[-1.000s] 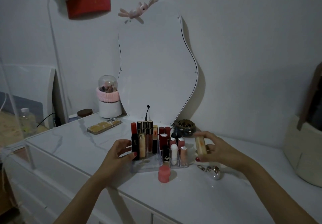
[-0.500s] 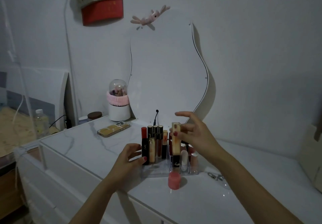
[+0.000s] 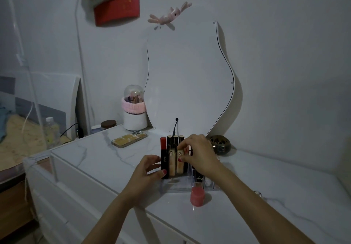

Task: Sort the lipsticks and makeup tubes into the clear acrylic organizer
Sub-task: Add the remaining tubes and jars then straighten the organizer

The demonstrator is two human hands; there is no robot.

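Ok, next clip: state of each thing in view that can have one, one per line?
Left hand: open, braced against the organizer's left side.
Right hand: fingers pinched on the beige tube.
Beige tube: upright, in a slot.
Acrylic organizer: standing, partly filled.
Red-capped black tube: upright, capped.
Pink jar: outside the organizer, lid on.
Phone: lying face down.

Dim, bluish, perhaps slightly soft

Organizer (image 3: 176, 186) sits mid-dresser top (image 3: 95, 154), near its front edge, tubes (image 3: 171, 160) upright in it. Small jar (image 3: 197, 196) just in front of it. Phone (image 3: 129, 139) back-left, brush holder (image 3: 135, 114) behind that. Mirror (image 3: 188, 76) behind organizer against wall; round bowl (image 3: 220, 145) back-right.
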